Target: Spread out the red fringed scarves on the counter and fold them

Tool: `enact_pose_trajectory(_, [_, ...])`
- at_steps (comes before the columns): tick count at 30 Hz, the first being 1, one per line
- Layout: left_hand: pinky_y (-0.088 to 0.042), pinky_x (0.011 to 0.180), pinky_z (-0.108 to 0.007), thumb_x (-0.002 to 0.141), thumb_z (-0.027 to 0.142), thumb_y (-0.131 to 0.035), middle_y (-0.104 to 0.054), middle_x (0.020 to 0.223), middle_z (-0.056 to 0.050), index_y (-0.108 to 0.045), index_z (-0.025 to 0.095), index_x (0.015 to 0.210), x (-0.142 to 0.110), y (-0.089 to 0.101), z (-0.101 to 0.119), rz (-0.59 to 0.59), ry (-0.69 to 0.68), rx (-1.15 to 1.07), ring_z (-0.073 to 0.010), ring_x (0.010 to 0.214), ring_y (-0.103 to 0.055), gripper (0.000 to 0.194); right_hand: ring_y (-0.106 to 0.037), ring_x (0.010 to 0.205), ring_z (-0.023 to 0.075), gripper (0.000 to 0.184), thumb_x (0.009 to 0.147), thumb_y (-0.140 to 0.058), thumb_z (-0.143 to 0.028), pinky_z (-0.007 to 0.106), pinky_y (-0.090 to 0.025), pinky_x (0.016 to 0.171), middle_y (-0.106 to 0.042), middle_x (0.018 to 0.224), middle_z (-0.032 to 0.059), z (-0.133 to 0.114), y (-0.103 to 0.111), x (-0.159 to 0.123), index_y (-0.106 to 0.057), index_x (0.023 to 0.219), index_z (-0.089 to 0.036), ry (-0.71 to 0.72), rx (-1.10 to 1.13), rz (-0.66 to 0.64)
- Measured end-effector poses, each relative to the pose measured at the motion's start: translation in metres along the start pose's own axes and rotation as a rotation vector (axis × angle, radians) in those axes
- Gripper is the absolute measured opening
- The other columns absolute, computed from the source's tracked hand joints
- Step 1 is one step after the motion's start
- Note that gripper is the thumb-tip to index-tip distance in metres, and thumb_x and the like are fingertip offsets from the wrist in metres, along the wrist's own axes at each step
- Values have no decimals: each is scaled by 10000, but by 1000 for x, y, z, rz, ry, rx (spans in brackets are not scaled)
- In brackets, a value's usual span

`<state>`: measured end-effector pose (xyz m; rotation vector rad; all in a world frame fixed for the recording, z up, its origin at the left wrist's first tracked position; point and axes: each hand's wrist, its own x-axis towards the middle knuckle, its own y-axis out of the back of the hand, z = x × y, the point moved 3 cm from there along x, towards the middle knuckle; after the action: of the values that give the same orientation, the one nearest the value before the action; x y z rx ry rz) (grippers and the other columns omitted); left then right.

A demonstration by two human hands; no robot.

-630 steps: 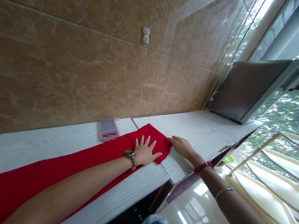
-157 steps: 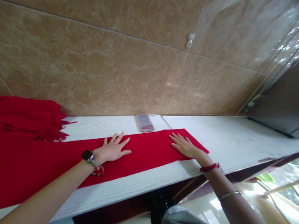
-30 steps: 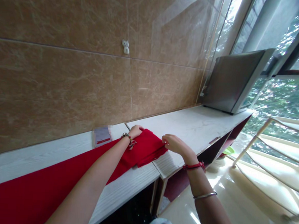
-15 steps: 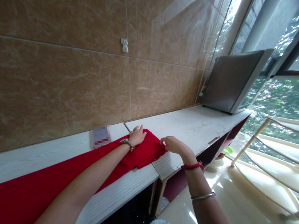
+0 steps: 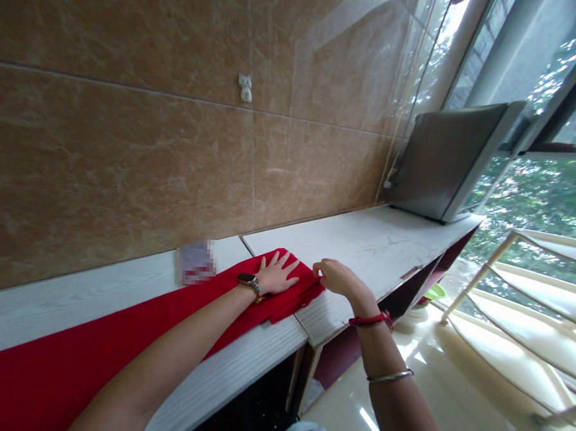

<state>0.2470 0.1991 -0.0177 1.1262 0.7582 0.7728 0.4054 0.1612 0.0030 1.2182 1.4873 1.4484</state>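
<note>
A long red cloth lies along the white countertop, running off the left edge of the view, with its right end folded over in layers. My left hand presses flat on the folded part, fingers spread and holding nothing. At the cloth's right edge, my right hand is closed with thumb and fingertips pinching the corner. The fingertips partly cover that corner.
Behind the cloth, a small blurred packet lies on the white countertop. A grey boxy appliance stands at the far right end. A tiled wall rises behind, and a cream shelf rack is on the right.
My left hand has slid slightly right over the folded cloth and flattened, its fingers spreading. My right hand stays at the cloth's right corner.
</note>
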Motion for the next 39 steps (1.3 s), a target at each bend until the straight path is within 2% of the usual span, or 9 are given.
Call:
enact_pose_trajectory(7, [9, 948, -672, 619, 759, -428, -51, 1468, -43, -247, 330, 1366, -1, 3, 4, -85, 54, -17, -425, 1294, 53, 881, -556, 763, 139, 279, 664, -442, -21, 214, -386, 655, -627, 878, 86, 8, -13, 8, -638, 817, -148, -8, 25, -27])
enact_pose_trajectory(12, [10, 947, -672, 682, 737, -368, -33, 1473, -48, -219, 325, 1376, 5, 5, 2, -66, 87, -12, -426, 1297, 36, 820, -568, 672, 122, 308, 685, -410, -14, 198, -391, 601, -665, 765, 56, 5, -8, 4, -657, 809, -151, -4, 89, -36])
enact_pose_trajectory(18, [-72, 983, -633, 851, 555, -292, -161, 1469, -12, -332, 367, 1316, 15, 6, -2, 75, 98, -7, -363, 1319, -74, 503, -564, 613, 107, 313, 653, -433, -28, 179, -383, 563, -686, 695, 28, 0, 2, -3, -691, 768, -162, -2, 138, -68])
enact_pose_trajectory(21, [-171, 993, -586, 895, 420, -340, -275, 1425, -73, -400, 288, 1273, 23, 15, -15, 204, 154, -9, -326, 1297, -203, 406, -551, 602, 115, 268, 671, -446, -67, 187, -376, 546, -691, 685, 41, -1, 6, -4, -699, 704, -149, -18, 149, -73])
enact_pose_trajectory(24, [-383, 901, -489, 880, 346, -449, -467, 1244, -102, -474, 185, 1182, 31, 25, -32, 293, 210, -46, -252, 1108, -464, 343, -558, 621, 125, 279, 732, -427, -126, 194, -380, 550, -686, 683, 40, -3, 8, -3, -705, 744, -148, -50, 158, -51])
enact_pose_trajectory(26, [-462, 811, -415, 859, 320, -503, -521, 1145, -81, -499, 160, 1135, 35, 32, -42, 316, 207, -91, -199, 968, -542, 319, -573, 644, 130, 278, 727, -454, -135, 194, -388, 569, -683, 703, 35, -6, 6, 0, -701, 854, -157, -69, 163, -32])
enact_pose_trajectory(30, [-479, 778, -387, 859, 319, -504, -536, 1117, -71, -516, 161, 1110, 36, 48, -52, 335, 142, -208, -191, 931, -555, 297, -588, 670, 128, 422, 656, -496, -65, 184, -396, 582, -679, 753, 27, -14, 7, 3, -638, 1036, -179, -79, 179, 11])
enact_pose_trajectory(35, [-491, 749, -365, 876, 313, -476, -570, 1041, -65, -524, 135, 1081, 40, 71, -57, 386, 112, -301, -173, 883, -574, 275, -585, 697, 105, 361, 693, -463, -51, 166, -403, 602, -665, 828, 16, -14, 27, -4, -634, 977, -194, -70, 327, 167])
enact_pose_trajectory(39, [-485, 765, -389, 858, 323, -506, -544, 1097, -71, -511, 152, 1111, 47, 57, -54, 389, 133, -237, -185, 913, -562, 305, -592, 733, 114, 382, 685, -434, -14, 176, -396, 613, -670, 840, 26, -7, 19, -2, -655, 936, -198, -152, 207, 64])
